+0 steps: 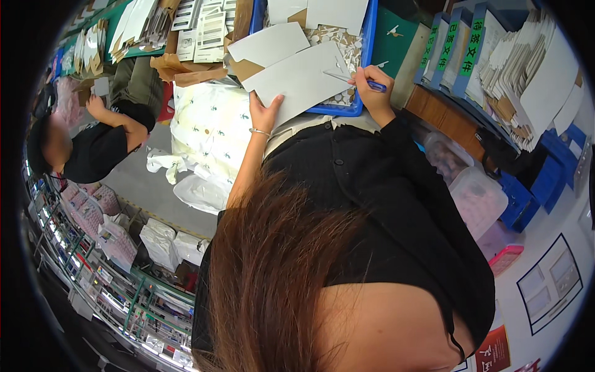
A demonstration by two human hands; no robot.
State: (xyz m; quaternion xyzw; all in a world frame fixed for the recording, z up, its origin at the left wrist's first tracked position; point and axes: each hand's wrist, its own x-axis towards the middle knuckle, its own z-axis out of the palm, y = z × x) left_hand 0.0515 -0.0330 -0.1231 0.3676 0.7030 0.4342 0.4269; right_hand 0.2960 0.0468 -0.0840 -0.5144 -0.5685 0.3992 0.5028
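Pinches a flat, smooth white cardboard sheet [300, 84] near its lower left with the left hand [266, 113], holding it over a rigid blue plastic tray [370, 37]. Grasps a slim, pointed tool [375, 86] with a blue handle in the right hand [376, 102], tip above the sheet. Shows small white and brown scraps [351, 46] inside the tray, near more white card pieces [273, 44].

Green desk [400, 46] carries the blue tray [370, 37], a small pale scrap [393, 30] near its right side, and brown cardboard [242, 23] to its left.
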